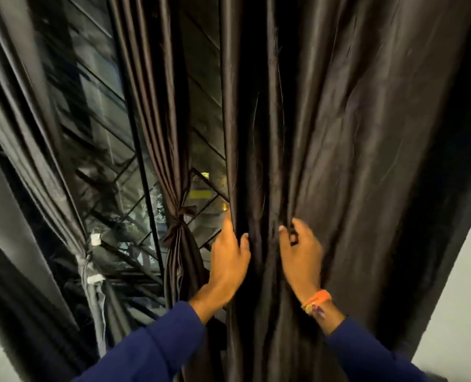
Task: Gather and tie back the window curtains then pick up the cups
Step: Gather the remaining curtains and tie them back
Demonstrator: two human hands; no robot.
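Both hands, left [228, 260] and right [300, 255], grip clenched on the dark curtain [339, 133] folds.

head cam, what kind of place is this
Probably a room indoors at a big window, after dark. Long dark curtains hang over glass panes, one curtain already tied back, with pale wall at the right.
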